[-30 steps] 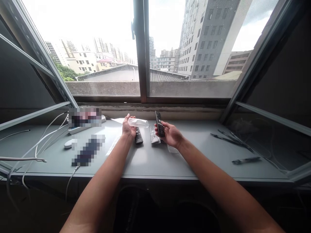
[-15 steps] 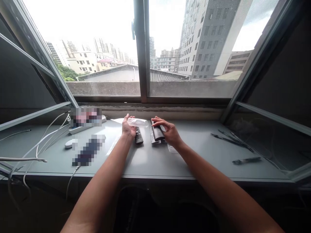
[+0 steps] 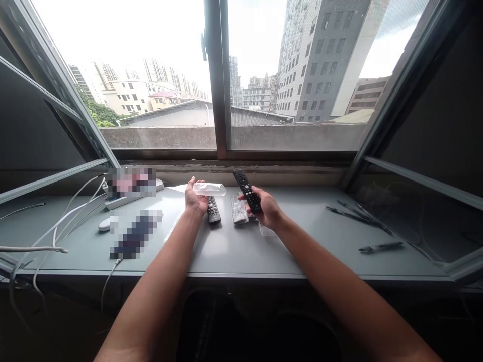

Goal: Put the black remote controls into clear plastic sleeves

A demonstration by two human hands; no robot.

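Note:
A black remote control (image 3: 246, 189) is in my right hand (image 3: 268, 207), its button side facing me and its far end tilted up to the left. My left hand (image 3: 196, 201) is closed on one end of a clear plastic sleeve (image 3: 210, 189), which stretches out to the right. A second dark remote control (image 3: 214, 210) lies on the table just right of my left hand, its far end partly hidden. Between my hands lies a remote control in clear wrapping (image 3: 239, 210). Another bit of clear plastic (image 3: 266, 230) sits under my right wrist, mostly covered.
On the left, a white power strip (image 3: 134, 196) with cables, a small white object (image 3: 107, 224) and a blurred-out dark item (image 3: 136, 235) lie on the grey table (image 3: 241, 256). Pens (image 3: 381, 248) lie at the right. A window frame (image 3: 221, 100) rises behind.
My right hand has turned the remote control over, from its plain back to its button side. My left hand still holds the plastic sleeve in about the same place.

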